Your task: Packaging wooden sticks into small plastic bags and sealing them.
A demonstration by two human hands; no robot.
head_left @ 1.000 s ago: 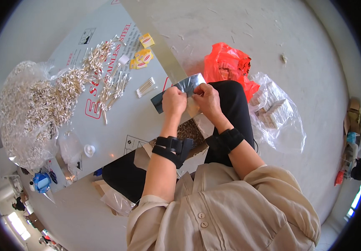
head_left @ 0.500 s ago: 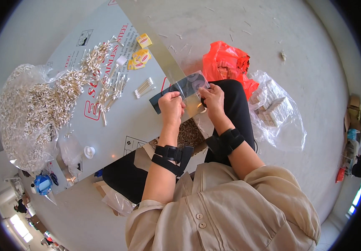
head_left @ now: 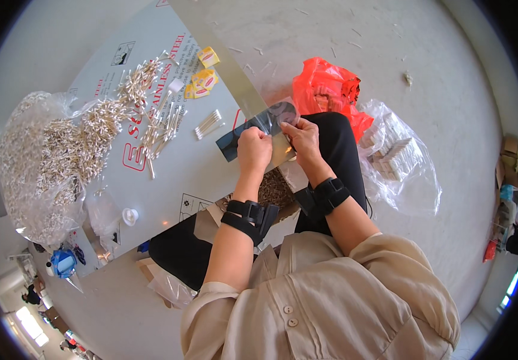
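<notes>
Hands (head_left: 253, 150) closer, film (head_left: 272, 118) over table edge (head_left: 235, 84)

A crumpled, bright red plastic bag (head_left: 310, 75) sits on the pale grey floor (head_left: 355, 27), just beside a clear plastic bag (head_left: 422, 193) holding white rectangular bundles (head_left: 394, 159). A small round white plastic cap (head_left: 129, 216) lies on the grey sheet-topped table (head_left: 136, 192). Brown boxes (head_left: 510, 146) and a soft black object (head_left: 516, 239) line the far right, near a bright window (head_left: 512, 287).
</notes>
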